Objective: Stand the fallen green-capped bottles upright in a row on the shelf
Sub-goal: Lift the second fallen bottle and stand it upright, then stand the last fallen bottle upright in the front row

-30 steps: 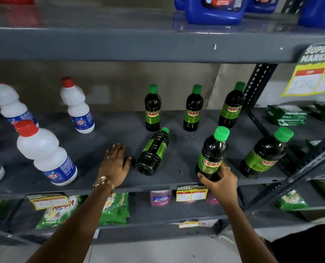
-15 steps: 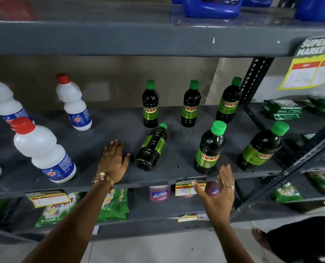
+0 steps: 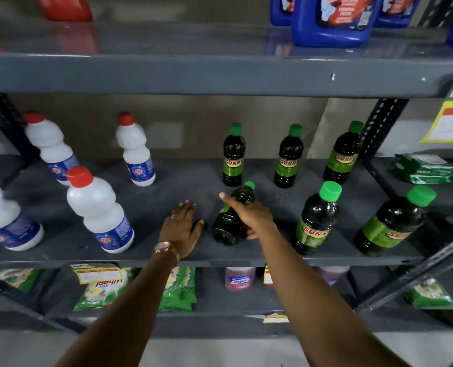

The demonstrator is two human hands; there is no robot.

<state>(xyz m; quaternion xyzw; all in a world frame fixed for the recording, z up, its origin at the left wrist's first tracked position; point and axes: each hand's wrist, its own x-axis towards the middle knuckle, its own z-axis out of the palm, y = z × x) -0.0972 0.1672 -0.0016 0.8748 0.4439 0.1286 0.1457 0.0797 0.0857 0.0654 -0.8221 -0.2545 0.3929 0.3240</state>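
While the right hand [image 3: 249,215] curls over the fallen Sunny bottle [image 3: 232,218], index finger still straight, the left hand [image 3: 181,229] lies spread flat just left of it. Swinging it upright could knock the standing bottle [image 3: 233,154] right behind it.

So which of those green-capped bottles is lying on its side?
The fallen bottle under the right hand, cap pointing toward the back. The other five stand upright.

Grey steel shelving [image 3: 220,75] (perforated uprights [image 3: 379,123]) stands against a dull beige wall [image 3: 87,123] over pale floor [image 3: 206,350].
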